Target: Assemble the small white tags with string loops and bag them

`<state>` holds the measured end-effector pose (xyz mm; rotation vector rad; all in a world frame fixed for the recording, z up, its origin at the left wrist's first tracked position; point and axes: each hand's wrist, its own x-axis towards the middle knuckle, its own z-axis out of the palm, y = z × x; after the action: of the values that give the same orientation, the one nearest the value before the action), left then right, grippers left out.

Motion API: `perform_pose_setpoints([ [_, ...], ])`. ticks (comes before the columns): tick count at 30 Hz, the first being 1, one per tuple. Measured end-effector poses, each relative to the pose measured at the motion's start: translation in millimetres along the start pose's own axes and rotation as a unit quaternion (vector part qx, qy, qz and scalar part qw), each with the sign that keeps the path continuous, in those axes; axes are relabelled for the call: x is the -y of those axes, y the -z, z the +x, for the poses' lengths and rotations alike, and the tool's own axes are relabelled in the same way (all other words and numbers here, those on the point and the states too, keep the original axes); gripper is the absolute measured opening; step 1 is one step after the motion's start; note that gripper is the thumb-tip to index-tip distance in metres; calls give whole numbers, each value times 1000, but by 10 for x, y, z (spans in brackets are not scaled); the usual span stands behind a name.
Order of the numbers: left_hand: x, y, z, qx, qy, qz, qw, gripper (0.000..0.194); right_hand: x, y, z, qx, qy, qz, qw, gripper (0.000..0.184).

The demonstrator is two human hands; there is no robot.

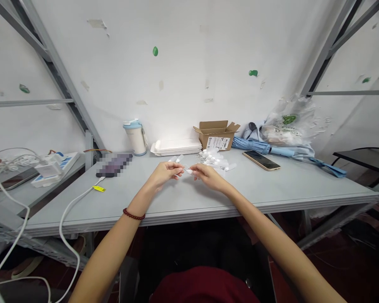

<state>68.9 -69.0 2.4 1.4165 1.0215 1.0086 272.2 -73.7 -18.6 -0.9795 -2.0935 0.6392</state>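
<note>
My left hand (168,173) is closed in a pinch above the middle of the table, and whatever its fingertips hold is too small to name. Facing it, my right hand (208,176) pinches a small white piece with a thin tip (189,171), which points toward my left fingertips. Just behind my right hand lies a pile of similar small white pieces (212,156), some with clear plastic parts. A small translucent piece (179,158) rests on the table behind my left hand.
A stack of white envelopes (177,147) and an open cardboard box (217,136) stand at the back, beside a cup (135,138). A phone (261,160) and a folded blue umbrella (265,148) lie right. A white cable (66,210) hangs over the left edge.
</note>
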Motion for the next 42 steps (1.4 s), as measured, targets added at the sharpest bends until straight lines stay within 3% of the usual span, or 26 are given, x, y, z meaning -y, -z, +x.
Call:
perform_pose_setpoints([
  [28, 23, 15, 10, -18, -13, 36, 999, 30, 80, 20, -10, 11, -21, -3, 1000, 19],
  [35, -38, -6, -20, -5, -23, 102, 994, 29, 37, 4, -11, 17, -14, 12, 1000, 20],
  [42, -44, 10, -49, 13, -13, 83, 996, 33, 56, -55, -14, 12, -11, 45, 999, 21],
])
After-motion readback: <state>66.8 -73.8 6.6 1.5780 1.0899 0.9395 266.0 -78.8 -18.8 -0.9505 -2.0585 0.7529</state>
